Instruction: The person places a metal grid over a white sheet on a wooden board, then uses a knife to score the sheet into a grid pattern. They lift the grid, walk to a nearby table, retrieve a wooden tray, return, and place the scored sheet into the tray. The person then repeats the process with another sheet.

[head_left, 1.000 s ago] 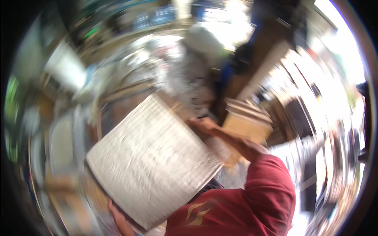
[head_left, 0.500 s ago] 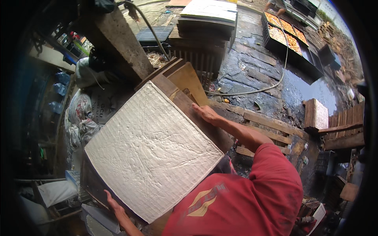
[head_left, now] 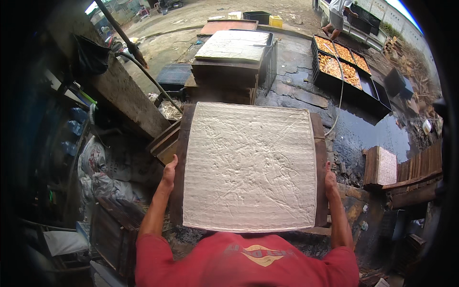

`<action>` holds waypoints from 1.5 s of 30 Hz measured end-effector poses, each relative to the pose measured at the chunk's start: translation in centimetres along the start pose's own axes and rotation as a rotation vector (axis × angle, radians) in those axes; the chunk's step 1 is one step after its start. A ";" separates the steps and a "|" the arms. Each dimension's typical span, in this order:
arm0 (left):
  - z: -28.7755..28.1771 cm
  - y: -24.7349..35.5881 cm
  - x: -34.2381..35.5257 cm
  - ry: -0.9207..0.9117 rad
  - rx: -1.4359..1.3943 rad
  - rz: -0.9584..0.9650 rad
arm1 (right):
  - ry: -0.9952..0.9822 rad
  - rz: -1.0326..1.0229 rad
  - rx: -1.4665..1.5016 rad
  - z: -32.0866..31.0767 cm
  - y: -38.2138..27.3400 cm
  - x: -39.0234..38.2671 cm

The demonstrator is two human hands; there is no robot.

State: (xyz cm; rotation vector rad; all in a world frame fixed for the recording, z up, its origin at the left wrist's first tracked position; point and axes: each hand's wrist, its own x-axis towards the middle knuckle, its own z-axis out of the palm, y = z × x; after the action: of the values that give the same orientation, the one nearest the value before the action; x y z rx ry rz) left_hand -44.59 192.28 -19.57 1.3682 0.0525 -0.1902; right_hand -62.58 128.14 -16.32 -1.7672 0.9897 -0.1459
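A dark wooden board (head_left: 178, 201) is held up level in front of my chest. On it lies a large square white slab (head_left: 248, 167), wrinkled on top and pressed-looking like tofu. My left hand (head_left: 169, 173) grips the board's left edge, thumb up along the side. On the opposite edge, my right hand (head_left: 330, 181) holds on the same way. The fingers of both hands are mostly hidden beneath the board.
Ahead stands a stack of boards (head_left: 224, 74) topped by another white slab (head_left: 233, 45). Black crates (head_left: 334, 79) of orange pieces sit right of it, crossed by a hose (head_left: 341, 91). A concrete post (head_left: 122, 91) rises at left. Another person (head_left: 337, 16) is far right.
I have turned so the stack lies straight ahead. The board with the white slab has swung from a slant at lower left to square in front of me, lifted off the boards behind it.
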 end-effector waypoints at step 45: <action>0.5 -14.9 14.9 -0.173 -0.036 0.295 | -0.041 -0.500 0.476 11.1 16.3 18.4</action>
State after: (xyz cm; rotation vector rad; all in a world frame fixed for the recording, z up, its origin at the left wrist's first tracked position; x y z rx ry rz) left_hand -32.41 187.46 -36.12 1.3024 -0.2880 -0.0586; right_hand -53.77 122.12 -41.09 -1.5270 0.4146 -0.6068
